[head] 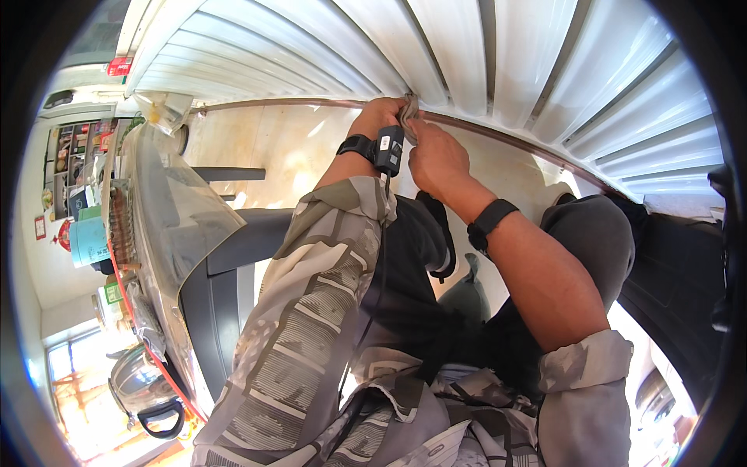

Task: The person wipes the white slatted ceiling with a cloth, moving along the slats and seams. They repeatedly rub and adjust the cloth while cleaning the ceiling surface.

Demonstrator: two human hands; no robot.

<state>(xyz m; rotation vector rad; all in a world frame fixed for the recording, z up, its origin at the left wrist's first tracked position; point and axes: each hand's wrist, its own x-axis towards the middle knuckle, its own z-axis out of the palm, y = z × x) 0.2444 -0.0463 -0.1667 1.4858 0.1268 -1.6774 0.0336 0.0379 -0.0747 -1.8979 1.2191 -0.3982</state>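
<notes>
My left hand and my right hand meet at the lower edge of a white column radiator. Between them is a crumpled grey-brown cloth, pinched by the fingers of both hands. Its upper end touches the radiator's bottom by a gap between columns. Each wrist wears a black band, and a small black device with a cable is strapped at the left one. Some fingertips are hidden behind the cloth.
A table with a transparent cover and a dark chair stand at left. A steel pot sits there too. A tied dark green bag lies on the floor between my legs. Black furniture is at right.
</notes>
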